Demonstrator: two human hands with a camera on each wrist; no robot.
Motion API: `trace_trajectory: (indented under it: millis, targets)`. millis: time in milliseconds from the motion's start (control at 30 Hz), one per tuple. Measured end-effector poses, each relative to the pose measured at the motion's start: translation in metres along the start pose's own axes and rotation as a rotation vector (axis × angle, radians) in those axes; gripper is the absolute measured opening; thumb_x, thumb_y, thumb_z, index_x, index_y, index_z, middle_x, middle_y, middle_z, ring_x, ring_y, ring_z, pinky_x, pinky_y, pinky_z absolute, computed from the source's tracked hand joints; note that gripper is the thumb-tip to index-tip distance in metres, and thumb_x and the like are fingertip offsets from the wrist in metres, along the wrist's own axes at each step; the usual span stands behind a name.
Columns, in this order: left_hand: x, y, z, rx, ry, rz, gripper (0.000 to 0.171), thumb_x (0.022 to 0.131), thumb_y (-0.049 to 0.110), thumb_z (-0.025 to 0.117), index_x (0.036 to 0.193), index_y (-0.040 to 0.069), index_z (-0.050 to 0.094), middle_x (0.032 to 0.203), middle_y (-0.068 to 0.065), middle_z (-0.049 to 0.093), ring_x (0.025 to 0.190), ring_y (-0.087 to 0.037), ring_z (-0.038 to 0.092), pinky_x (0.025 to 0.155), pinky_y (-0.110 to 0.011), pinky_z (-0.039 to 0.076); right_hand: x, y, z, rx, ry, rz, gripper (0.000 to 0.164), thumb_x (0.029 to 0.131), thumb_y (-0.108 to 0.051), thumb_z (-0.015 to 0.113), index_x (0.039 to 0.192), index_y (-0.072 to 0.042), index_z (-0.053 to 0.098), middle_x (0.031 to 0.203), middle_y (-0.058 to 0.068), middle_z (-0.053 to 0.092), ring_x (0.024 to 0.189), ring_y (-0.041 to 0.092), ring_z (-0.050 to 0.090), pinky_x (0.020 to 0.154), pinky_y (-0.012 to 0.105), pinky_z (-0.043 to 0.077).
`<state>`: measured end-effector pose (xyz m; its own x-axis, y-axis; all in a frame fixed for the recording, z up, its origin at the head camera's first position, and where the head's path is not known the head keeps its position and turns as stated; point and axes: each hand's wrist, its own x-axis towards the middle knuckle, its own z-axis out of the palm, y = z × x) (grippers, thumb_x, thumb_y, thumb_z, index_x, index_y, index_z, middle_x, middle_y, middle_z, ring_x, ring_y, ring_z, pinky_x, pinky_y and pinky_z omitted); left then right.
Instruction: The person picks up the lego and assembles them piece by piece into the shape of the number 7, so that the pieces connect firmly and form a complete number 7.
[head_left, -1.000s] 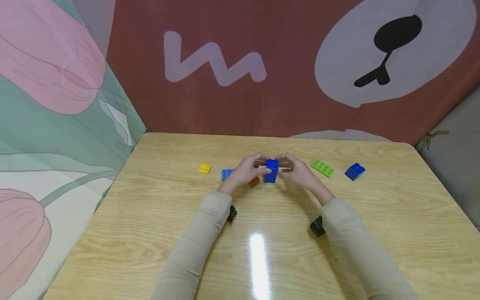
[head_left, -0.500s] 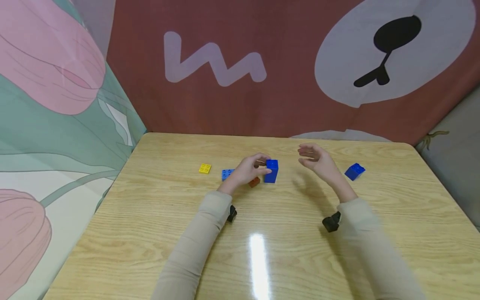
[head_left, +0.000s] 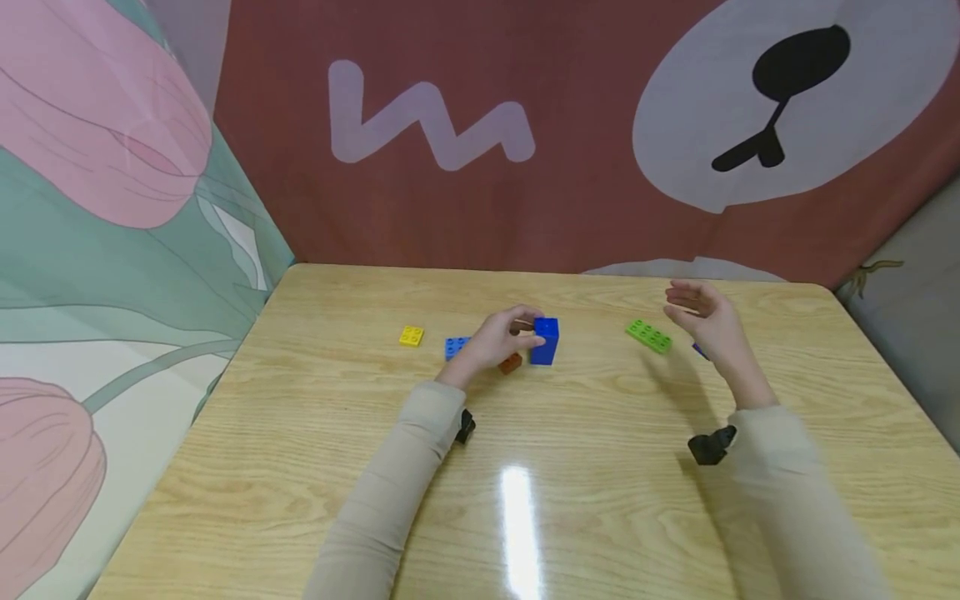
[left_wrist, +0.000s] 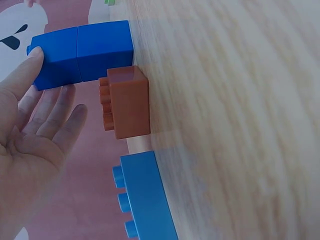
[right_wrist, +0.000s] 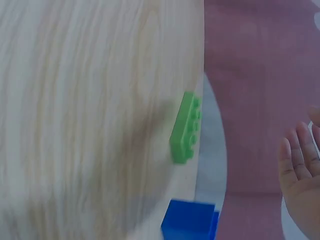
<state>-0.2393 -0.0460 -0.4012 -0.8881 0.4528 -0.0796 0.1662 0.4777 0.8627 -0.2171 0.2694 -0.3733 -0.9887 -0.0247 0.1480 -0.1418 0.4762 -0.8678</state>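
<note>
My left hand (head_left: 493, 340) pinches the upper part of a stack of two blue toy bricks (head_left: 545, 343), thumb on one side and fingers on the other. In the left wrist view the seam between the stacked bricks (left_wrist: 80, 54) shows, and the stack stands upright on the table. Beside it, under the left hand, is an orange-brown brick (head_left: 512, 363). Raised over the table at the right, my right hand (head_left: 714, 327) holds nothing, its fingers loosely extended. It partly hides a single blue brick (head_left: 701, 351) in the head view; the right wrist view shows that brick (right_wrist: 188, 220) plainly.
A lime-green brick (head_left: 648, 336) lies between the blue stack and the right hand. Left of the stack lie a lighter blue brick (head_left: 455, 347), partly behind the left wrist, and a small yellow brick (head_left: 411, 336). A patterned cloth (head_left: 570, 208) borders the table's far edge.
My right hand has left the blue stack and travelled right, past the green brick, to over the single blue brick. The left hand stays on the stack.
</note>
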Motion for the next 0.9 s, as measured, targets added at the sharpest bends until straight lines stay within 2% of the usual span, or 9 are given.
trace_trajectory:
  millis: [133, 233, 400, 633, 900]
  targets:
    - [0.000, -0.001, 0.000, -0.007, 0.000, -0.004, 0.045, 0.094, 0.022, 0.062, 0.136, 0.010, 0.050, 0.137, -0.010, 0.054, 0.128, -0.027, 0.052, 0.104, -0.039, 0.048, -0.004, 0.008, -0.008, -0.008, 0.046, 0.015, 0.032, 0.095, -0.026, 0.060, 0.125, -0.023, 0.053, 0.101, -0.033, 0.052, 0.096, -0.017, 0.050, 0.079, -0.001, 0.042]
    - [0.000, -0.001, 0.000, -0.006, 0.002, -0.007, 0.045, 0.093, 0.022, 0.062, 0.135, 0.011, 0.051, 0.136, -0.010, 0.055, 0.128, -0.027, 0.052, 0.103, -0.039, 0.049, -0.006, 0.014, -0.014, 0.004, 0.068, 0.044, 0.025, 0.094, -0.026, 0.060, 0.118, -0.031, 0.053, 0.100, -0.034, 0.052, 0.094, -0.018, 0.050, 0.077, -0.002, 0.042]
    - [0.000, -0.001, 0.001, -0.017, 0.003, -0.003, 0.044, 0.093, 0.021, 0.062, 0.135, 0.011, 0.051, 0.136, -0.010, 0.054, 0.127, -0.027, 0.053, 0.102, -0.038, 0.049, -0.007, 0.024, -0.024, 0.044, 0.115, 0.098, 0.023, 0.094, -0.023, 0.061, 0.109, -0.038, 0.051, 0.098, -0.032, 0.054, 0.091, -0.018, 0.050, 0.075, -0.002, 0.040]
    - [0.000, 0.000, 0.000, -0.021, 0.002, -0.007, 0.043, 0.094, 0.021, 0.062, 0.134, 0.011, 0.051, 0.137, -0.010, 0.054, 0.127, -0.026, 0.053, 0.101, -0.037, 0.050, -0.012, 0.038, -0.034, 0.036, 0.157, 0.182, 0.020, 0.093, -0.028, 0.061, 0.106, -0.041, 0.051, 0.095, -0.033, 0.053, 0.088, -0.018, 0.049, 0.072, -0.003, 0.039]
    - [0.001, -0.001, 0.000, -0.020, -0.001, -0.016, 0.046, 0.094, 0.022, 0.062, 0.136, 0.011, 0.050, 0.137, -0.010, 0.053, 0.127, -0.027, 0.053, 0.100, -0.038, 0.051, -0.018, 0.052, -0.043, 0.019, 0.176, 0.193, 0.022, 0.093, -0.024, 0.062, 0.101, -0.041, 0.051, 0.093, -0.032, 0.052, 0.086, -0.016, 0.047, 0.070, -0.002, 0.040]
